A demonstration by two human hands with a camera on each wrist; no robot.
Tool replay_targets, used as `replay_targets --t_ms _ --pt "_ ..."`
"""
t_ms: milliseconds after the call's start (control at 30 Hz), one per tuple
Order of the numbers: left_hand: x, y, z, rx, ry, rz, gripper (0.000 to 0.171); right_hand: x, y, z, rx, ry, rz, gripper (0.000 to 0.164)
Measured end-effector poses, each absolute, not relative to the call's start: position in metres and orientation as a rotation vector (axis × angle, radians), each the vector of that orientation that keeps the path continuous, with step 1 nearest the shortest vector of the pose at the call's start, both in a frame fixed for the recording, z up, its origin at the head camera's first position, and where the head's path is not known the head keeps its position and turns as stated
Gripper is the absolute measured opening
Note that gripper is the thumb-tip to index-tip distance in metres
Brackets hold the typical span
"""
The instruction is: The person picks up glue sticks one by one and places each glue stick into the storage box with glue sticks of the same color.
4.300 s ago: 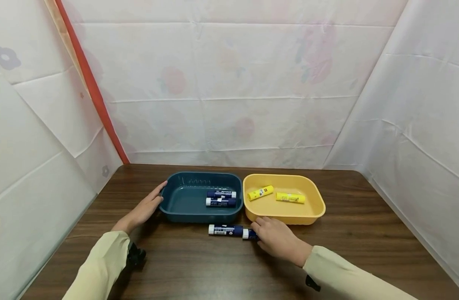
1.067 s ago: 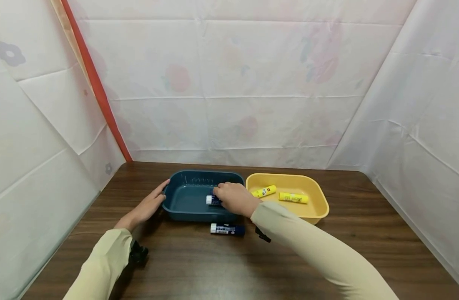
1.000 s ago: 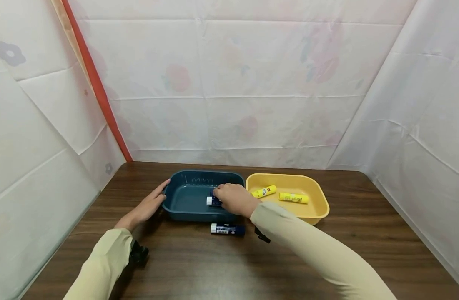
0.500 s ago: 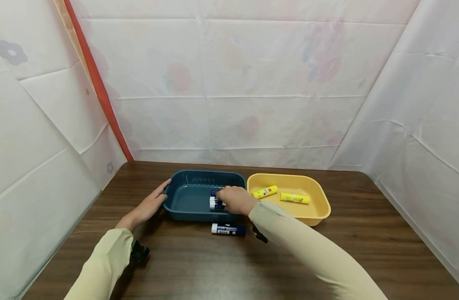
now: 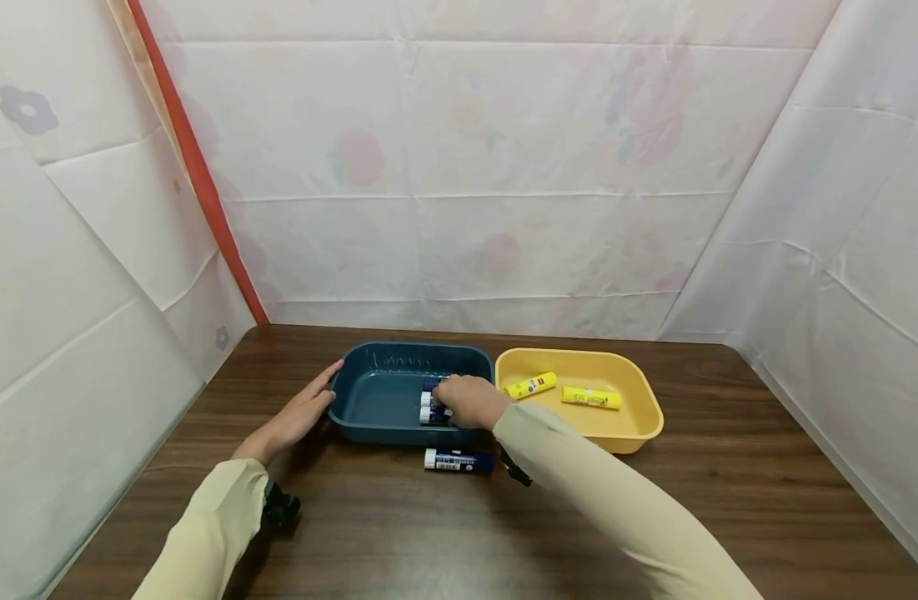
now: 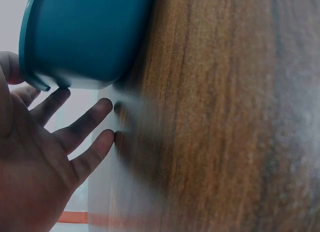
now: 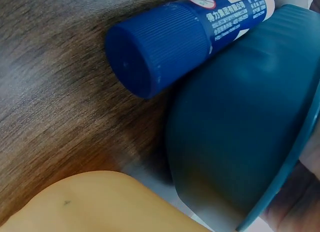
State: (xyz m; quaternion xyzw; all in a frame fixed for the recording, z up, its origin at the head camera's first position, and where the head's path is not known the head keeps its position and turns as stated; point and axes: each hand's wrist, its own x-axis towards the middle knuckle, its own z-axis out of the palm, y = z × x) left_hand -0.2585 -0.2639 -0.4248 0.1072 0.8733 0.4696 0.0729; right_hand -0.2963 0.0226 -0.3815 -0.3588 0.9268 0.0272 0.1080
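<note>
In the head view, my right hand reaches over the front wall of the dark teal bin, its curled fingers on a navy glue stick with a white end. More navy glue sticks lie beside it, partly hidden by the hand. The right wrist view shows only part of that hand behind the bin's wall. My left hand rests against the bin's left side. Seen from the left wrist, its fingers are spread, some touching the bin. Another navy glue stick lies on the table in front of the bin.
A yellow bin stands right of the teal one, with two yellow glue sticks in it. The brown wooden table runs back to a white patterned curtain, and white sheets hang at both sides.
My right hand took a navy glue stick from the table into the teal bin. Within the last second, another white end came into view by its fingers. My left hand stayed at the bin.
</note>
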Motion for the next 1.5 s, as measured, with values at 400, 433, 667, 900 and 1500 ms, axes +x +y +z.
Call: replay_targets --t_ms 400,433,667,900,1500 --pt "-0.258 -0.264 -0.424 0.296 2.602 1.418 0.057 -0.298 0.02 -0.384 -1.028 2.726 0.059 0.033" --pt "-0.259 -0.264 -0.424 0.294 2.6 1.419 0.057 -0.299 0.02 -0.385 -1.026 2.726 0.058 0.033" --pt "-0.26 -0.262 -0.423 0.286 2.596 1.418 0.057 -0.299 0.028 -0.38 -1.065 2.749 0.085 0.033" --pt "-0.262 -0.261 -0.424 0.29 2.595 1.417 0.057 -0.289 0.052 -0.357 -1.207 2.816 0.027 0.035" --pt "-0.265 -0.264 -0.426 0.306 2.612 1.395 0.057 -0.239 0.095 -0.325 -1.432 2.881 -0.107 0.028"
